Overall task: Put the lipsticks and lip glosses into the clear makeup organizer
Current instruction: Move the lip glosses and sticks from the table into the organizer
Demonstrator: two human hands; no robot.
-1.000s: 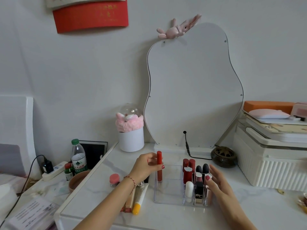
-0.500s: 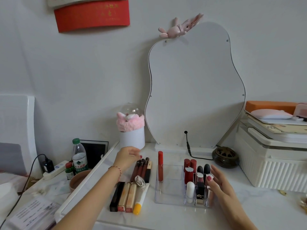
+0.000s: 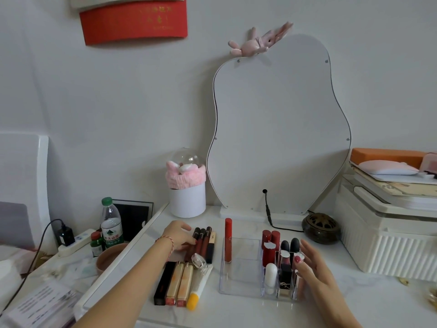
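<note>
The clear makeup organizer [image 3: 238, 288] stands on the white table. A red lip gloss [image 3: 228, 242] stands upright in its large left compartment. Red lipsticks [image 3: 270, 245], black-capped ones [image 3: 290, 246], a white tube [image 3: 271, 276] and a black lipstick [image 3: 285, 278] fill the small right cells. My right hand [image 3: 315, 271] rests with straight fingers against the organizer's right side. Left of the organizer lie three dark lip glosses [image 3: 203, 243], a black tube [image 3: 163, 284], two gold tubes [image 3: 180, 282] and a yellow-capped tube [image 3: 198, 291]. My left hand [image 3: 179, 235] touches the leftmost dark gloss with its fingertips.
A wavy mirror [image 3: 279, 129] with a black cable [image 3: 269, 216] stands behind the organizer. A white pot [image 3: 188, 201] with a pink headband is at the back left, a dark round burner [image 3: 321, 227] and a white ribbed box [image 3: 387, 247] at the right. A water bottle [image 3: 111, 223] stands beyond the table's left edge.
My left hand let go of the red lip gloss, which now stands in the organizer, and moved left to the dark glosses. My right hand stayed at the organizer's side.
</note>
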